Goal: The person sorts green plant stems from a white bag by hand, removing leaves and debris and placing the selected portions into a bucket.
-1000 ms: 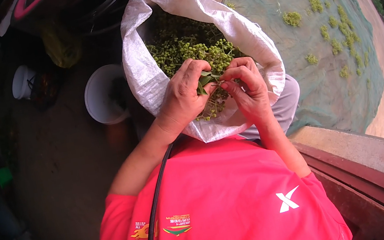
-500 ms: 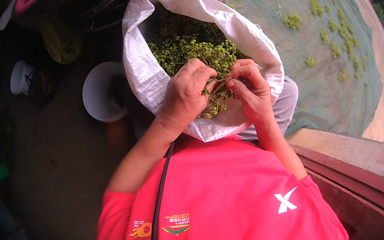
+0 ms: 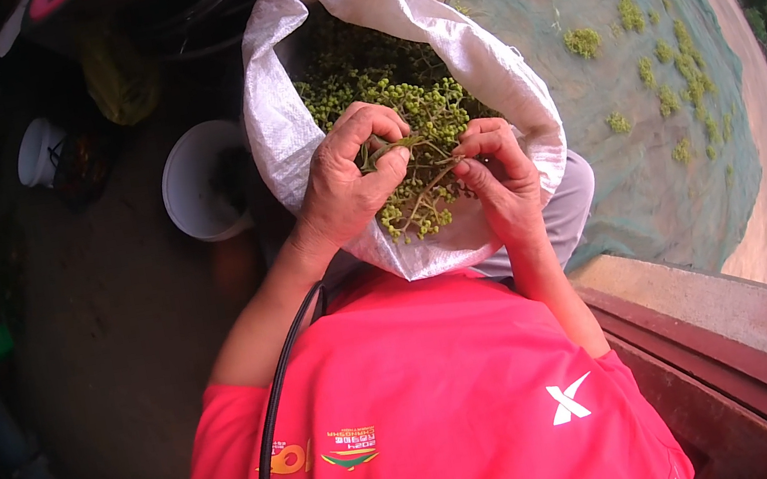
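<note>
A white woven sack [image 3: 286,139] stands open in front of me, filled with clusters of small green berries [image 3: 369,90] on thin stems. Over its near rim my right hand [image 3: 503,177] pinches the stem of a berry sprig [image 3: 421,208], between thumb and forefinger. The sprig's berries hang down between my hands, inside the sack mouth. To the left, my left hand [image 3: 349,182] is closed, thumb against fingers, on a narrow green leaf [image 3: 381,150]. Whether that leaf is still joined to the sprig, I cannot tell.
A white bucket [image 3: 192,185] stands left of the sack, with a smaller white bucket [image 3: 39,153] beyond it. Outside, past a red-edged sill [image 3: 707,292], several berry clusters [image 3: 692,71] lie on a green net sheet [image 3: 594,164]. A black cable [image 3: 273,400] runs over my red shirt.
My left hand has shifted left and a little up, away from my right hand, with the leaf. More of the sprig's stem shows between them. The right hand has hardly moved.
</note>
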`<state>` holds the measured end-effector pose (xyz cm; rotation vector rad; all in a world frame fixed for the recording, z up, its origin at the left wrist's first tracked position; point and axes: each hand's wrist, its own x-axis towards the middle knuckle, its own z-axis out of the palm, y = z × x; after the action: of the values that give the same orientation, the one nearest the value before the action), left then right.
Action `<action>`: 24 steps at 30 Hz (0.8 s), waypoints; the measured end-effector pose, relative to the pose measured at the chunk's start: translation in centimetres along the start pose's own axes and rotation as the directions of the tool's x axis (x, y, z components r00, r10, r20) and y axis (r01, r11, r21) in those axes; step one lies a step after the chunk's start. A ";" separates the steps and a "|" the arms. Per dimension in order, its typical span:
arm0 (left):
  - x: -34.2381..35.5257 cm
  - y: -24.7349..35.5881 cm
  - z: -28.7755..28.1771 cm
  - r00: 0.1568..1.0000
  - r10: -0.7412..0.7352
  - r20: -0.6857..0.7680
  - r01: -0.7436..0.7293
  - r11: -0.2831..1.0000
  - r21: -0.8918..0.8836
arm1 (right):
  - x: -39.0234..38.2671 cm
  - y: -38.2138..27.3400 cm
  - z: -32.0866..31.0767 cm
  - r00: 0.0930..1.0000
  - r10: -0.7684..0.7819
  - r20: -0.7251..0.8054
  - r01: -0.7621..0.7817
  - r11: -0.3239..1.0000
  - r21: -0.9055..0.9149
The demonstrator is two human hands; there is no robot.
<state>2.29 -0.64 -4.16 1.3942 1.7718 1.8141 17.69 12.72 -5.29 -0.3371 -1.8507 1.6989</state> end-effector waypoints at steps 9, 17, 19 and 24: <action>0.4 2.3 -1.8 0.885 -0.464 0.045 0.402 0.710 -0.578 | 0.0 -0.1 0.0 0.997 -0.076 0.018 0.077 0.993 -0.088; 0.1 1.1 -3.3 0.865 -0.501 -0.013 0.380 0.672 -0.636 | 0.0 0.3 -0.1 0.995 -0.098 0.021 0.099 0.994 -0.044; 0.3 1.3 -3.8 0.859 -0.496 -0.126 0.296 0.682 -0.669 | 0.0 0.3 -0.3 0.991 0.114 -0.063 -0.085 0.934 0.348; 0.1 0.9 -6.3 0.889 -0.382 -0.253 0.113 0.717 -0.688 | 0.6 -0.8 -0.5 0.977 0.203 -0.070 -0.120 0.786 0.606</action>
<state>-2.08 -4.77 -2.13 0.5109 1.1498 2.3224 17.64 13.33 -4.33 -0.3363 -1.1201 2.2156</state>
